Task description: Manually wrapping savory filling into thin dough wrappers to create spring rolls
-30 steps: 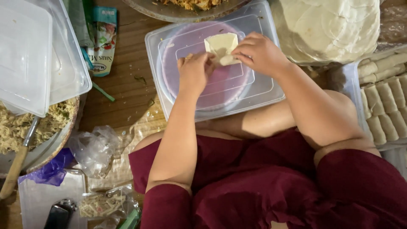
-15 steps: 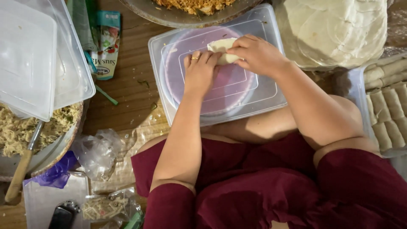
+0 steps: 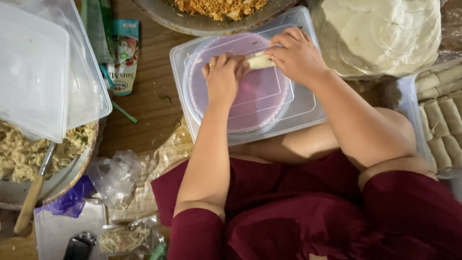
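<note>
Spring roll (image 3: 260, 61), both hands pressing its ends, fingers curled

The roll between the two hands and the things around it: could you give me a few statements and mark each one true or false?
1. Both hands, left hand and right hand, touch the small pale roll. True.
2. The roll lies on a wooden cutting board. False: it lies on a clear plastic lid with a purple disc beneath.
3. A stack of round pale wrappers sits to the person's right. True.
4. The tray of finished rolls is on the person's left. False: it is at the right edge.
5. The bowl of filling at the left holds a wooden-handled utensil. True.
</note>
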